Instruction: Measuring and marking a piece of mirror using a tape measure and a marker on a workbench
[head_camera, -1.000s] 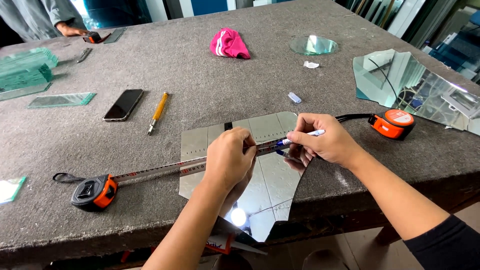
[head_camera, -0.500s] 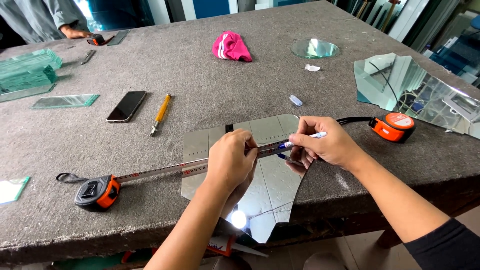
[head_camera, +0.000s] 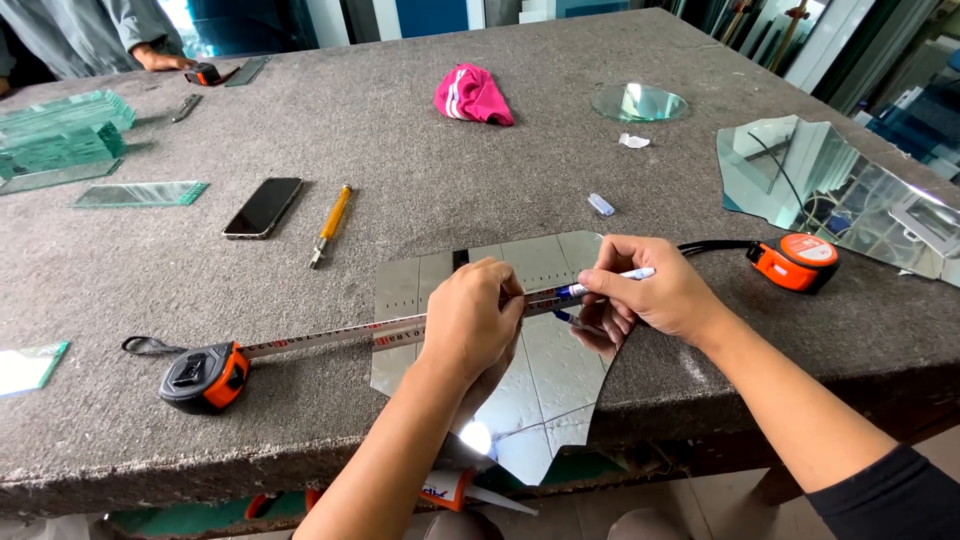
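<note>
The mirror piece (head_camera: 545, 370) lies flat at the near edge of the grey felt table (head_camera: 420, 150), its lower tip hanging past that edge; across the mirror's upper part runs the blade of a tape measure (head_camera: 205, 377), whose orange-and-black case sits on the table well to the left of the mirror; the left hand (head_camera: 472, 318) presses down on the blade over the mirror, fingers curled shut against it; the right hand (head_camera: 650, 295) has its grip closed on a marker pen (head_camera: 605, 282), the tip touching the mirror just beside the blade; right of the mirror rests a second orange tape measure (head_camera: 797, 262); beyond the mirror lie a yellow-handled glass cutter (head_camera: 331, 222), a dark phone (head_camera: 263, 207) and a pink cloth (head_camera: 472, 94).
</note>
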